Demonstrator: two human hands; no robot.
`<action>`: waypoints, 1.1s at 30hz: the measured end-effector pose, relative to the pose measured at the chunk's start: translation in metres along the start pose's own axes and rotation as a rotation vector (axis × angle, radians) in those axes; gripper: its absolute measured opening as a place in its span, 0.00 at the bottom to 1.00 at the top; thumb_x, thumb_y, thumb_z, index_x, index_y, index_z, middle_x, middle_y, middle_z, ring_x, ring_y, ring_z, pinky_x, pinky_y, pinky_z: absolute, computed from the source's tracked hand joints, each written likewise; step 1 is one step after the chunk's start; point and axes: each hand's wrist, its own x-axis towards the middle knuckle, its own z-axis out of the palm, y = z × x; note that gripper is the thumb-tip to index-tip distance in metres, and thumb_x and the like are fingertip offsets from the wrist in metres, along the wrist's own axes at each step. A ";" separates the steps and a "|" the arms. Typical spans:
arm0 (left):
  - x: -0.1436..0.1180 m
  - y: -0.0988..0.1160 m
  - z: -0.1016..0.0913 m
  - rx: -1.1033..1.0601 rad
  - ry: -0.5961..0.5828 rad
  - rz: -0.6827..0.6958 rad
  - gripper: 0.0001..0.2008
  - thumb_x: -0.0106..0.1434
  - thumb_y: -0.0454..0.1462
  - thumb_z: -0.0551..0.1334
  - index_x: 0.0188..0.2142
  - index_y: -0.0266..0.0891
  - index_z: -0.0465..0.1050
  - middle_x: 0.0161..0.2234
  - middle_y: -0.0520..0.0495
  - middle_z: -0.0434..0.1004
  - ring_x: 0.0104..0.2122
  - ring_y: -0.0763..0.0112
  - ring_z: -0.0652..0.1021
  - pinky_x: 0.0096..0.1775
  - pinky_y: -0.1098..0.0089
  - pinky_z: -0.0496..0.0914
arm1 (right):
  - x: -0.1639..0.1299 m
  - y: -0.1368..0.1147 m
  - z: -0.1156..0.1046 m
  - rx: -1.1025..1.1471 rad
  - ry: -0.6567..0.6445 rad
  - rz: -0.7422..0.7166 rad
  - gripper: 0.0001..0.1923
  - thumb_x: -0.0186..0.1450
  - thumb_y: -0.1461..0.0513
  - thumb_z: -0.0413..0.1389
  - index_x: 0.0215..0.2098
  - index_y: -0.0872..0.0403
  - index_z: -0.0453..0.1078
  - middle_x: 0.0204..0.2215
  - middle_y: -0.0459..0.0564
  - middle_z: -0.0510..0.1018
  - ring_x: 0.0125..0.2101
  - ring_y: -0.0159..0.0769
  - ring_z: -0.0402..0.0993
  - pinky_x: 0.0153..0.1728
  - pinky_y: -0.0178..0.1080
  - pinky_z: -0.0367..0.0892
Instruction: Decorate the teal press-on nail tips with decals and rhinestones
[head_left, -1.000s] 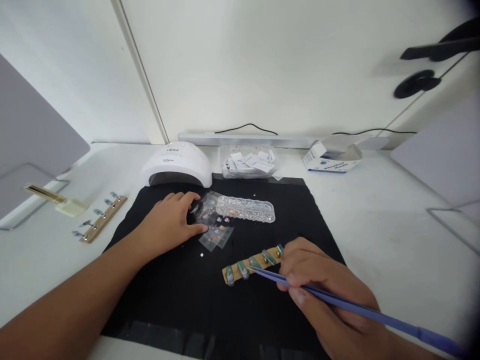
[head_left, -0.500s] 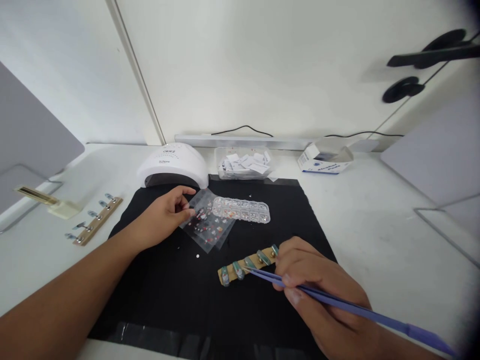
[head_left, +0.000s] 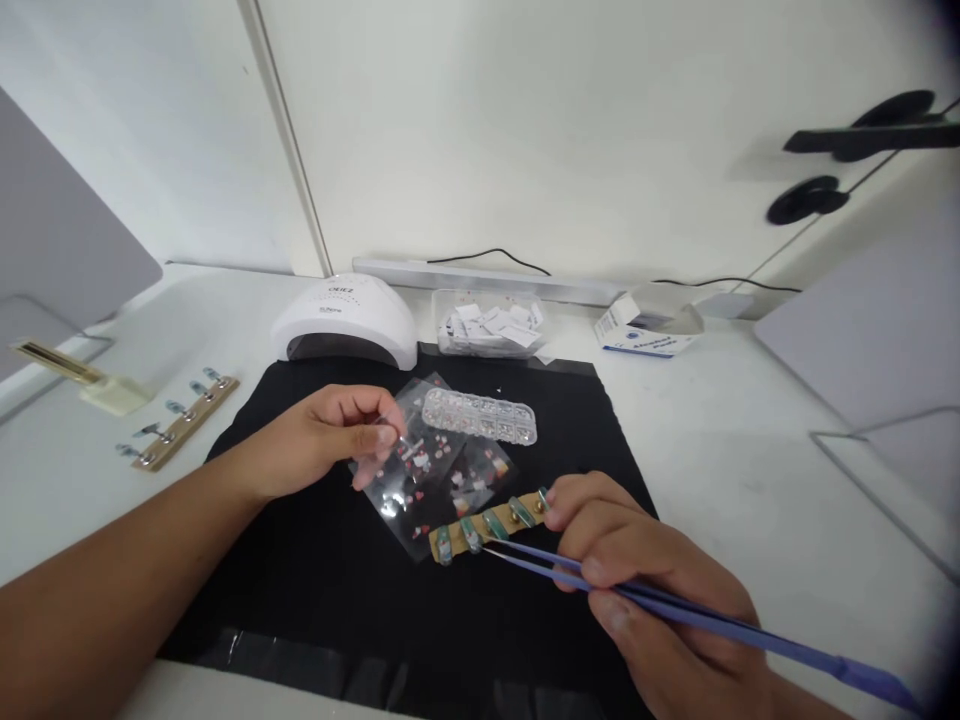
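Five green nail tips (head_left: 493,524) stand in a row on a tan strip (head_left: 507,519) on the black mat (head_left: 360,610). Its long axis slants from near-left to far-right, and it lies leftward of the right hand (head_left: 645,560), the nearer of the two. Those fingers are clamped on blue tweezers (head_left: 705,620), whose points are spread at the strip's near edge, by the second and third tips from the left. Whether a fingertip touches the strip's right end, I cannot tell.

The left hand (head_left: 337,435) has thumb and fingers together on the edge of a clear printed sheet (head_left: 397,500), whose near corner reaches just beside the strip's left end.

Compared with half a second ago, the tweezers' points have parted, the sheet has come nearer the strip, and the white dot on the mat no longer shows.
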 end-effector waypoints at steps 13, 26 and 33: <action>-0.004 0.006 0.019 -0.013 -0.090 -0.106 0.05 0.59 0.36 0.67 0.32 0.36 0.75 0.24 0.50 0.78 0.18 0.78 0.73 0.23 0.78 0.69 | 0.003 -0.012 0.002 0.139 -0.125 0.065 0.05 0.67 0.66 0.53 0.37 0.51 0.70 0.24 0.49 0.76 0.30 0.40 0.76 0.37 0.50 0.77; -0.003 0.005 0.022 -0.044 -0.100 -0.112 0.10 0.53 0.33 0.70 0.36 0.38 0.74 0.25 0.52 0.75 0.22 0.77 0.74 0.24 0.78 0.70 | 0.002 -0.006 0.006 0.157 -0.037 0.067 0.16 0.60 0.74 0.51 0.40 0.52 0.73 0.25 0.49 0.75 0.31 0.40 0.75 0.34 0.48 0.76; -0.006 0.003 0.023 -0.124 -0.065 -0.014 0.30 0.54 0.31 0.69 0.56 0.44 0.66 0.29 0.51 0.75 0.26 0.73 0.77 0.26 0.76 0.73 | -0.003 -0.004 0.008 0.173 0.028 0.074 0.15 0.63 0.73 0.50 0.41 0.54 0.74 0.26 0.51 0.75 0.34 0.42 0.76 0.37 0.50 0.75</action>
